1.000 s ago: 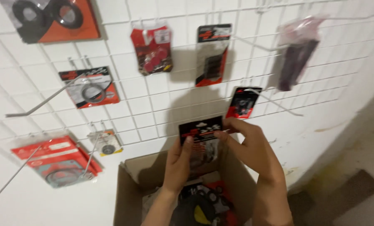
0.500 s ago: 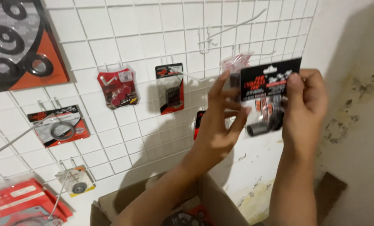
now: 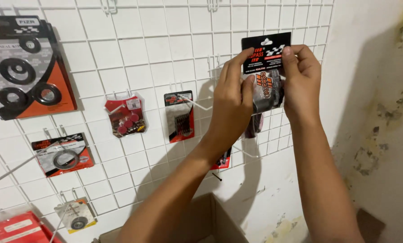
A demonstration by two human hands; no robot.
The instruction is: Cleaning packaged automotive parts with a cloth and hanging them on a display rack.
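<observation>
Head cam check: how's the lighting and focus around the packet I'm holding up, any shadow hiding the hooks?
Head view: even, dim warm light; black carded packet sharp between left hand and right hand; arm shadows darken the white wire grid below; hook behind the packet hidden.

The head camera faces a white wire grid wall (image 3: pixel 134 54) close up, looking slightly upward.

Cardboard box (image 3: pixel 210 222) cut off at bottom edge, red packet (image 3: pixel 12 227) cropped at lower left corner, small pack (image 3: pixel 222 159) mostly hidden behind left forearm
</observation>
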